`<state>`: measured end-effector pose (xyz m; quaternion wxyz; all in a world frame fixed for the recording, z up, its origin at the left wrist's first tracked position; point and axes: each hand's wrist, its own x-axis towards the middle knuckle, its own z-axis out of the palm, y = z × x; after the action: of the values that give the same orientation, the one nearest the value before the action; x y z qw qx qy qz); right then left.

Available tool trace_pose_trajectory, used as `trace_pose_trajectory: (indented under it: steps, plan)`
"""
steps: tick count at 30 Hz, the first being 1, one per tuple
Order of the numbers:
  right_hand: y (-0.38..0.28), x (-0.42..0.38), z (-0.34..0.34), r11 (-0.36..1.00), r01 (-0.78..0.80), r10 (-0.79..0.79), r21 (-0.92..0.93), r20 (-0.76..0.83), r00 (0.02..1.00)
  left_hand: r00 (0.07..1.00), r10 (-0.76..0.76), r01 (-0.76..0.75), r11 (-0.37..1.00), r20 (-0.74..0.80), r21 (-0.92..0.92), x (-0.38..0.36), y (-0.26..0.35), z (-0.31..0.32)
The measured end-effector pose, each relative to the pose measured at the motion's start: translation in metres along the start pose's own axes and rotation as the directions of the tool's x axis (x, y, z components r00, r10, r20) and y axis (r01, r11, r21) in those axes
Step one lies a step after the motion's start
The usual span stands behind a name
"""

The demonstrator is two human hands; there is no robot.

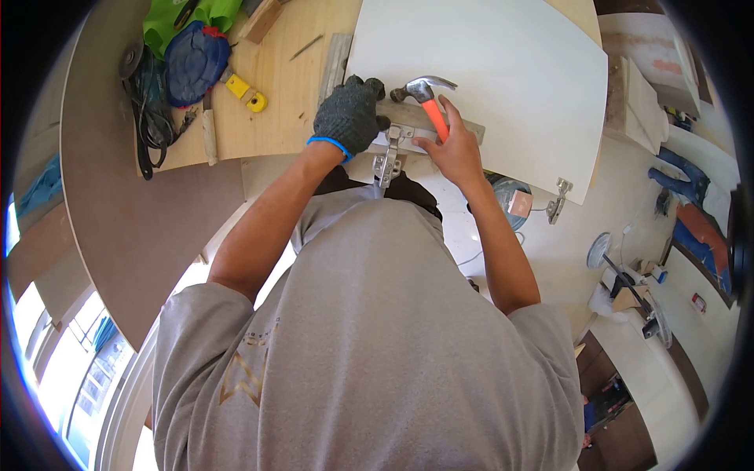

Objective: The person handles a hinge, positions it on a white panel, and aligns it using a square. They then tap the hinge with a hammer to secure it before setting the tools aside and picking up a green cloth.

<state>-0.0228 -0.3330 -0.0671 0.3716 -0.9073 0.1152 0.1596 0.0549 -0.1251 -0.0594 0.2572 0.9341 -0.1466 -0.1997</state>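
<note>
My left hand (351,118), in a dark knit glove with a blue cuff, is closed around the left end of a narrow wooden strip (473,132). Its thumb lies on the near side of the strip and the fingers on the far side. My right hand (459,153) is bare and grips a claw hammer (434,118) by its orange handle. The hammer's metal head lies above the strip, close to my left fingers. Between my hands, a metal cabinet hinge (388,161) sits at the near edge of the white panel (479,63).
A second hinge (558,200) is at the panel's right corner. On the left of the wooden table (271,125) lie a corded angle grinder (145,94), a blue pouch (196,64), a yellow tape measure (246,93) and green cloth (161,23). Tools and a blue-clothed person (695,184) are at right.
</note>
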Motion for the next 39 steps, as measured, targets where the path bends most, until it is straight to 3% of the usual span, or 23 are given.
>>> trace_pose_trajectory:
  steps: [8,11,13,15,17,20,23,26,30,33,39]
  plan:
    - [0.001,0.006,0.014,0.992,0.050,-0.056,-0.113,-0.054,0.997,0.998,0.055,-0.055,0.998,-0.010,-0.043,0.000,-0.006,-0.001]
    - [-0.006,0.008,0.007,0.991,0.004,-0.001,-0.134,0.019,1.000,0.989,0.141,-0.135,0.987,0.055,-0.090,0.004,-0.020,-0.007]
    - [-0.003,0.009,0.009,0.987,0.043,-0.044,-0.155,-0.005,0.999,0.966,-0.031,-0.011,0.987,-0.255,-0.162,0.001,-0.038,-0.004]
    - [-0.001,0.005,0.014,0.987,0.040,-0.044,-0.158,-0.019,0.999,0.822,-0.060,0.033,0.998,-0.566,-0.059,-0.001,-0.061,-0.009]
    - [0.000,0.005,0.013,0.985,0.033,-0.035,-0.167,-0.013,0.999,0.873,-0.208,0.177,0.978,-0.441,-0.111,0.001,-0.075,-0.005]
    - [-0.003,0.004,0.012,0.991,0.018,-0.023,-0.129,-0.039,0.999,0.933,-0.248,0.221,0.967,-0.263,-0.127,0.000,-0.073,-0.005]
    - [-0.002,0.007,0.011,0.994,0.010,-0.013,-0.106,-0.034,0.999,0.940,-0.250,0.229,0.967,-0.232,-0.114,0.003,-0.064,-0.013]
    - [0.005,0.014,0.011,0.999,0.053,-0.053,0.008,-0.066,0.996,0.912,-0.135,0.110,0.990,-0.386,-0.086,0.030,-0.075,-0.002]
    - [0.010,0.016,0.019,0.997,0.071,-0.075,-0.031,-0.157,0.985,0.943,-0.101,0.092,0.995,-0.316,-0.045,0.045,-0.065,-0.017]
    - [0.005,0.011,0.021,0.999,0.035,-0.040,-0.028,-0.164,0.986,0.933,-0.110,0.079,0.991,-0.342,-0.104,0.041,-0.078,-0.008]
    - [0.003,0.010,0.016,0.999,0.010,-0.015,-0.034,-0.129,0.992,0.958,-0.197,0.142,0.957,-0.210,-0.254,0.032,-0.077,-0.010]
